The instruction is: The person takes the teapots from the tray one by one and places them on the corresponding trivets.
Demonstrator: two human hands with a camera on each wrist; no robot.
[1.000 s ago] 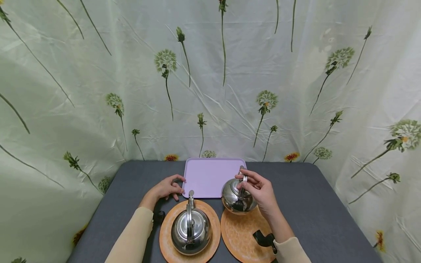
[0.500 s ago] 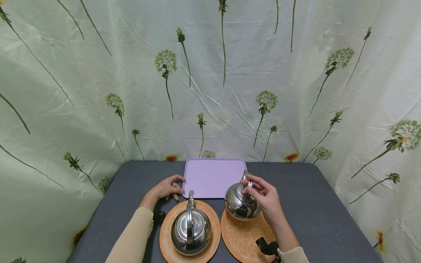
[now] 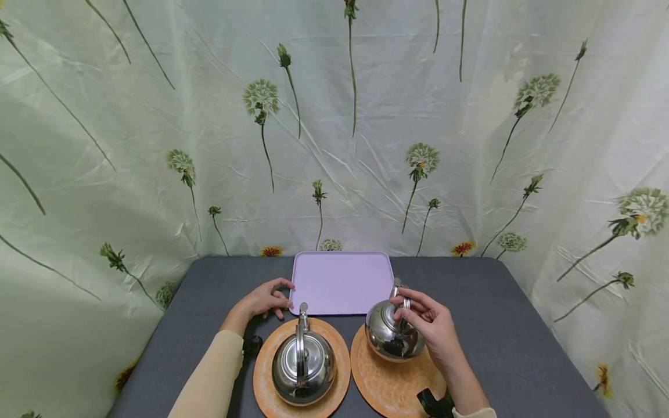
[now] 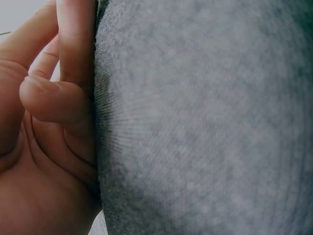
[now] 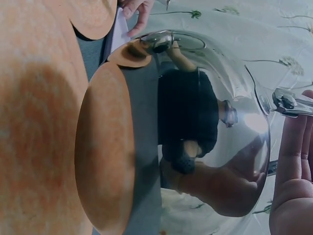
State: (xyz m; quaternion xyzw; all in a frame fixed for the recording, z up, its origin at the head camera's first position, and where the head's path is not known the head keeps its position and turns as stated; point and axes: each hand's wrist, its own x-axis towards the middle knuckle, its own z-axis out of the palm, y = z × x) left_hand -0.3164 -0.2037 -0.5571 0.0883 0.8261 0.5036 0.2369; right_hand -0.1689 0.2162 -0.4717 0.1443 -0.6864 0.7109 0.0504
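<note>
My right hand (image 3: pixel 434 328) grips the top handle of a shiny steel teapot (image 3: pixel 388 337), with the spout pointing away. The teapot hangs over the back part of the right orange round mat (image 3: pixel 384 380); in the right wrist view its mirror-like body (image 5: pixel 234 103) stands apart from the mat (image 5: pixel 39 127). My left hand (image 3: pixel 263 299) rests on the table by the left edge of a lilac tray (image 3: pixel 340 284), fingertips at the rim, fingers loosely bent. A second steel teapot (image 3: pixel 320 371) sits on the left round mat (image 3: pixel 342 360), its handle upright.
A dark grey cloth (image 3: pixel 496 337) covers the table. Behind it hangs a pale curtain (image 3: pixel 376 191) printed with dandelions. The tray lies flat at the back, just behind the two mats, which lie side by side.
My right hand has carried the teapot to the right and toward me, from the tray's front right corner to over the right mat. The left hand has stayed still.
</note>
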